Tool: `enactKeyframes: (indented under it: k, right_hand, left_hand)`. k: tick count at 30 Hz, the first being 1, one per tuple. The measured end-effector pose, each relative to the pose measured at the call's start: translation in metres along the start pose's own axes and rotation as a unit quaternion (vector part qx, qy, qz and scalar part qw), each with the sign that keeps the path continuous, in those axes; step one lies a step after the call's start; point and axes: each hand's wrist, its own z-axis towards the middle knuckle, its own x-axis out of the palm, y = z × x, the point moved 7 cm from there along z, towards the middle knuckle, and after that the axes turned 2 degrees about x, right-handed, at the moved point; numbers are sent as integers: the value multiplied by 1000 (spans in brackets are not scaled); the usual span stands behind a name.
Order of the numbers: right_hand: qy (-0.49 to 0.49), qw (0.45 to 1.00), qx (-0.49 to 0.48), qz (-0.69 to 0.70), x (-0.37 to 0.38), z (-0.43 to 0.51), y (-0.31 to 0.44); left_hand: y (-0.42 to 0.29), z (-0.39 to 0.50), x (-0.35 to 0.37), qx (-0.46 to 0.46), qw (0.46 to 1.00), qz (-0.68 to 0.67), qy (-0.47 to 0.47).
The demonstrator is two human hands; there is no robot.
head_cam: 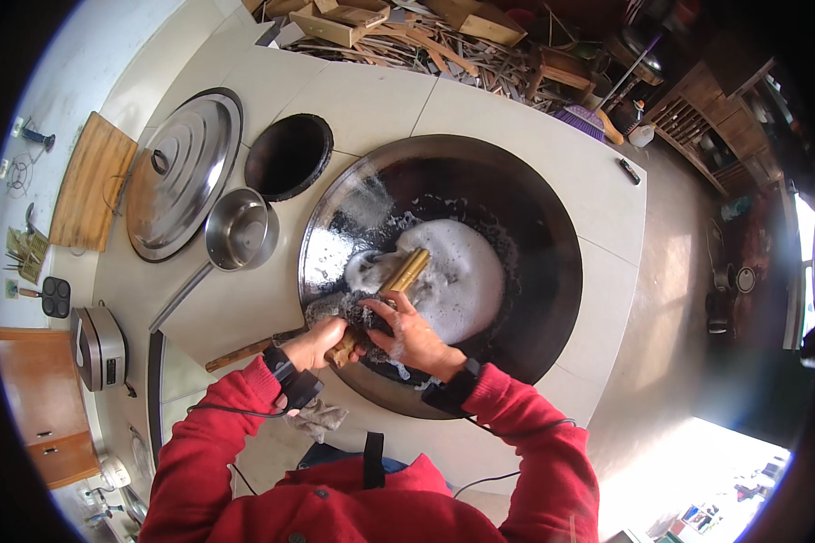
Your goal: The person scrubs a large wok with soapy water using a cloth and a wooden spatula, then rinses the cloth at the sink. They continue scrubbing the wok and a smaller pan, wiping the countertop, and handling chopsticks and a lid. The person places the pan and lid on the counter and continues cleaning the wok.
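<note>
Above the near left rim of a large wok (543, 271), my left hand (322, 343) grips the near end of a bundle of yellowish-brown sticks, resembling chopsticks (406, 270). The bundle slants away to the right, its far end over white suds (462, 278). My right hand (414, 339) curls around a dark, foam-covered scouring pad (370, 315) against the bundle's middle. Part of the pad is hidden by my fingers. A utensil with a wooden handle (238, 354) sticks out past the rim, left of my left hand; foam hides its head.
Left of the wok are a steel saucepan (241, 231), a round black-rimmed opening (288, 157) and a large metal lid (183, 173). A crumpled cloth (318, 417) lies on the tiled counter (373, 102) near me. Scrap wood (407, 51) is heaped beyond it.
</note>
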Motion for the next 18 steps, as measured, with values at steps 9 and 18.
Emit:
enactKeyframes:
  k: [9,18]
  right_hand:
    - [-129,915,242,-295,-79,25,-185]
    - [45,917,305,-254,-43,-12,-210]
  left_hand:
    - [8,-43,-1,90,994,28,59]
    - [5,-11,-3,113,985,-110,64]
